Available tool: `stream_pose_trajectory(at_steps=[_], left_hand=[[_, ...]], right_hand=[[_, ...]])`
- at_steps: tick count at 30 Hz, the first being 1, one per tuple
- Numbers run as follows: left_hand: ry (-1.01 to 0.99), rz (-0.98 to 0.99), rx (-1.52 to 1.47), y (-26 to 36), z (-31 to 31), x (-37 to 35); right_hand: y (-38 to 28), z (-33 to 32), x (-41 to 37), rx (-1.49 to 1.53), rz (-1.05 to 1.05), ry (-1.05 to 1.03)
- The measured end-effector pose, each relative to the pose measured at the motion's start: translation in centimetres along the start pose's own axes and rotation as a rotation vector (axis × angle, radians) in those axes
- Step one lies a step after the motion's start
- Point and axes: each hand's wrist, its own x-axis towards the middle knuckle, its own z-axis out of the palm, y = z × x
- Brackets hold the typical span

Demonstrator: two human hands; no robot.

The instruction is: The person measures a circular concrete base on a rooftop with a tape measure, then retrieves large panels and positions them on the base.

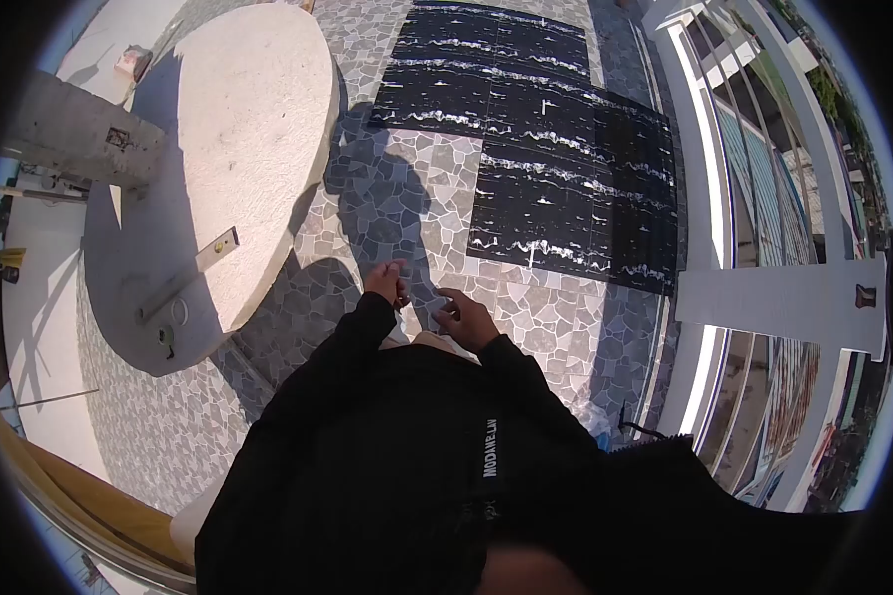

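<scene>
Both of my hands are raised in front of my body, a short way apart, over the stone-patterned floor [446,188]. My left hand [387,283] has its fingers curled together, and whatever they hold, if anything, is too small to make out. My right hand [466,319] is loosely bent with its fingers apart and nothing visible in it. Beyond my hands, black mats with white streaks [541,213] lie on the floor. To the left stands a pale, rounded table [253,129], nearer to my left hand, with a level-like bar [218,248] on it.
A concrete post [79,129] rises at the far left beside the table. White railings and a post [784,302] run along the right edge. A bluish plastic item [597,424] lies near my right elbow. Shadows fall across the floor.
</scene>
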Motion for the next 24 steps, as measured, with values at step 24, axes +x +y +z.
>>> stream_pose_trajectory(at_steps=[24], left_hand=[[1.269, -0.188, 0.634, 12.4, -62.3, 7.1]], right_hand=[[2.2, 11.5, 0.8, -0.437, 0.439, 0.180]])
